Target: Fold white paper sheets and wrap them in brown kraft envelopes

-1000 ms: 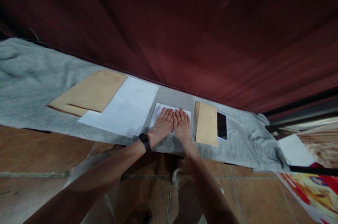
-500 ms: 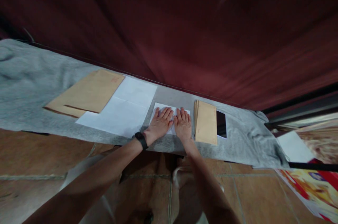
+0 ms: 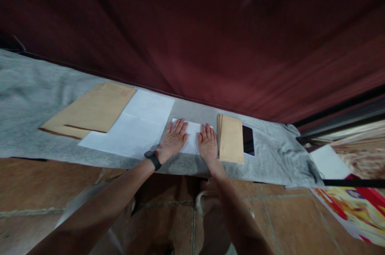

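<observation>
Left hand (image 3: 173, 141) and right hand (image 3: 208, 144) flat, fingers straight, gripping nothing, laid over opposite ends of the small white paper (image 3: 192, 138), which lies between near and far edges of the grey cloth (image 3: 272, 150). Likely trouble: uneven palm pressure skewing or wrinkling it (soft cloth beneath could shift too), or the right hand sliding outward into the brown envelopes (image 3: 231, 138).
</observation>
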Demonstrator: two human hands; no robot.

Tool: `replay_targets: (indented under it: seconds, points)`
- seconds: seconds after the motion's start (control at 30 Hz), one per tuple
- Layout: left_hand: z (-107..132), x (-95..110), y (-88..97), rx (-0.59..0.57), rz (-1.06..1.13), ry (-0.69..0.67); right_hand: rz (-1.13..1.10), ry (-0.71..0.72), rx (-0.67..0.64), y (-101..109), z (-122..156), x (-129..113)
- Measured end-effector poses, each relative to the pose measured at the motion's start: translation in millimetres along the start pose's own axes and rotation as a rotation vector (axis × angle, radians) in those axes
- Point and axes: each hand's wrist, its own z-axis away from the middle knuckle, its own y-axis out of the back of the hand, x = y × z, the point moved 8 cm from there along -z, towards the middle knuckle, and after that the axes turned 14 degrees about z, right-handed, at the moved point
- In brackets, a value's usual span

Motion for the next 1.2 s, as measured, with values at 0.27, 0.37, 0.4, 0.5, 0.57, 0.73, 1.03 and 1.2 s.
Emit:
replay_targets:
  seconds: [0.27,0.37,0.4,0.5,0.57,0.73,1.03,1.2]
  points:
    - [0.8,-15.0,4.7,0.063,0.009,0.055,-0.014,-0.046,0.014,0.7,5.5,10.8]
    - [4.9,-12.5,11.9,0.105,0.018,0.045,-0.066,-0.032,0.039,8.9,6.8,7.4]
    - [6.6,-7.9,12.9,0.110,0.021,0.017,-0.093,-0.002,0.043,12.3,7.3,2.3]
    - [12.9,12.6,6.9,0.073,0.028,-0.110,-0.185,0.132,0.024,20.7,10.4,-21.7]
    - [17.2,23.9,-2.4,0.028,0.015,-0.165,-0.233,0.204,-0.003,23.1,13.7,-37.0]
    - [23.4,32.3,-16.7,-0.034,-0.027,-0.201,-0.244,0.225,-0.050,17.8,19.0,-46.4]
    - [19.7,11.2,-1.3,-0.014,0.021,-0.084,-0.111,0.172,-0.019,15.9,22.1,-24.8]
    - [26.8,29.2,45.0,-0.067,0.189,-0.036,-0.096,0.128,-0.023,15.0,21.3,-20.8]
